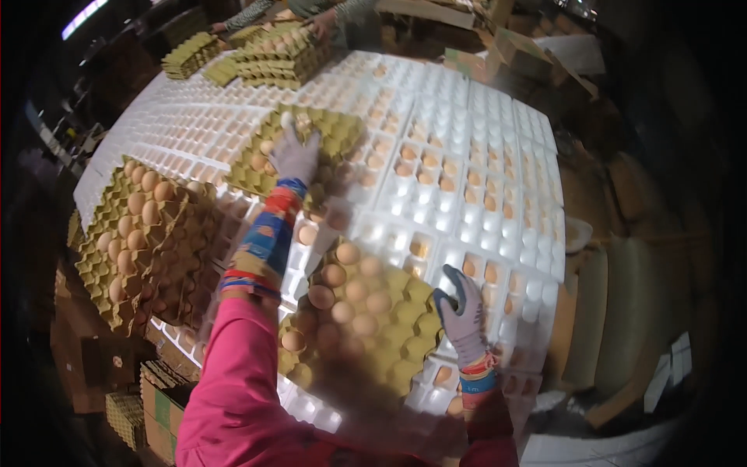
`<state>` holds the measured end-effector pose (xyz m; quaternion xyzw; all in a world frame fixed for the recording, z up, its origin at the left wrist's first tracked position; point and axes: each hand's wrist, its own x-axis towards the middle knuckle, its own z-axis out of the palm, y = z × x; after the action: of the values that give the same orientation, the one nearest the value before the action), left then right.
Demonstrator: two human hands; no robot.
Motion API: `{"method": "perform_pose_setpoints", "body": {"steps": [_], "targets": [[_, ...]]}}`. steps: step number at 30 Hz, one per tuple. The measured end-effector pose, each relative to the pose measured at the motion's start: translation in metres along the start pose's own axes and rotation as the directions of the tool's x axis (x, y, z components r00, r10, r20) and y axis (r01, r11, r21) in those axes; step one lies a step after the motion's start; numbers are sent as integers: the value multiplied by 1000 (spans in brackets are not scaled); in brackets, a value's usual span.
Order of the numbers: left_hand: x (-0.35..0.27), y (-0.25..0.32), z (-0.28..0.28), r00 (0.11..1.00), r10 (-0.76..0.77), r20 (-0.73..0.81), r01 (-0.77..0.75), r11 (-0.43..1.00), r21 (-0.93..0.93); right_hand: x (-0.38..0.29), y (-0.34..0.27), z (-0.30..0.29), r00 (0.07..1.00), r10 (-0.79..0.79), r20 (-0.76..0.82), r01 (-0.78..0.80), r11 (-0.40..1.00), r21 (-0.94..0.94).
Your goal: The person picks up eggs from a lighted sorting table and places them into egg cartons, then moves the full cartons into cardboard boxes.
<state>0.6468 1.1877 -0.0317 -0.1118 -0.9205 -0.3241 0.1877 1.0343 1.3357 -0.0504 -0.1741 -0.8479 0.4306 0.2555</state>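
Note:
My left hand (296, 156), in a pale glove, reaches over a yellow-green pulp egg tray (341, 131). A white egg (286, 120) and a cracked-looking egg (303, 121) lie by its fingertips; whether it grips either is hidden. Brown eggs (258, 161) sit in that tray's left part. Nearer me, another pulp tray (417, 338) holds brown eggs (357, 290) on its left side, while several cups on its right are bare. Just off that tray's right edge is my right hand (462, 312), gloved with dark fingertips, its thumb and fingers apart around nothing.
White plastic egg trays (402, 192) cover the table, some cups filled. At left stands a tilted stack of loaded pulp trays (140, 233). Across the table, a person's hand (323, 24) touches stacked pulp trays (280, 61). Cardboard boxes (160, 408) stand at lower left.

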Motion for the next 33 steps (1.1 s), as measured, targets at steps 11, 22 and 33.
{"method": "perform_pose_setpoints", "body": {"steps": [11, 22, 33], "targets": [[-165, 8, -134, -10, 733, 681, -755, 441, -486, 2, -55, 79, 897, 169, 409, 123, 792, -599], [-160, 11, -94, 546, 415, 727, -451, 878, -163, 47, -46, 84, 970, 220, 105, -197, 960, -197], [-151, -82, -109, 493, 296, 818, 845, -385, -370, 30, -44, 43, 848, 396, 352, -522, 509, 684]]}}
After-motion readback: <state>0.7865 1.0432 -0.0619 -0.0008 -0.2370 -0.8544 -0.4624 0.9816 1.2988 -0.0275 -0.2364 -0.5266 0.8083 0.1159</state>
